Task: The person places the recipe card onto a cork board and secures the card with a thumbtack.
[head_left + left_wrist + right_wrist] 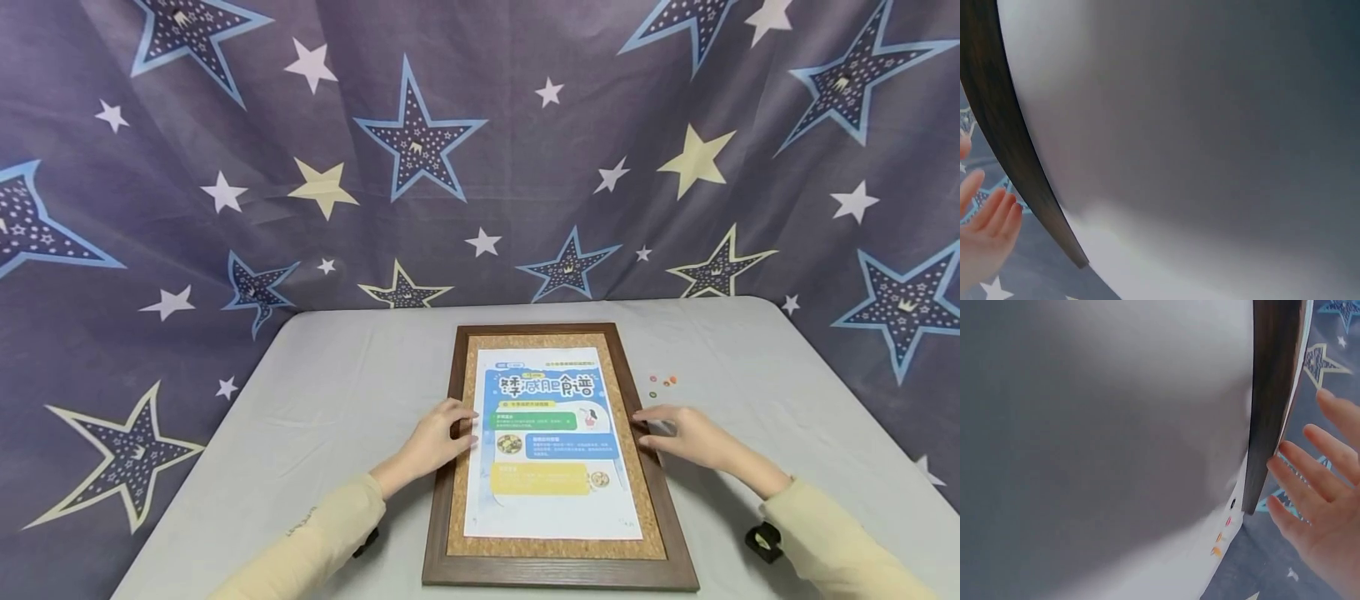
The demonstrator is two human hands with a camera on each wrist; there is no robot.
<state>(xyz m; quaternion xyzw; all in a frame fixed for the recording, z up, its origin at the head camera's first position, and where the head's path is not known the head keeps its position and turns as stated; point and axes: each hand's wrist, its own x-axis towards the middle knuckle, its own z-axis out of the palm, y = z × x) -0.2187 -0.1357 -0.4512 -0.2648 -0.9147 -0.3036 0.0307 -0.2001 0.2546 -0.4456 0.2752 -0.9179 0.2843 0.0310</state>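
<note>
A cork board [555, 547] in a dark brown wooden frame [558, 573] lies on the grey-covered table. On the cork is a printed poster [551, 518] with blue, green and yellow blocks. My left hand [437, 435] reaches over the frame's left side, fingertips by the poster's left edge. At the opposite side, the fingertips of my right hand [693, 437] are at the frame's right side. Both hands have loosely extended fingers and grip nothing visible. In the right wrist view, the right hand [1322, 494] has spread fingers near the frame's dark side [1270, 394].
Several small coloured pieces [670, 381] lie on the table just right of the board, too small to identify. The grey table cover [360, 367] stretches out on both sides. A purple star-patterned curtain [510, 167] hangs behind the table.
</note>
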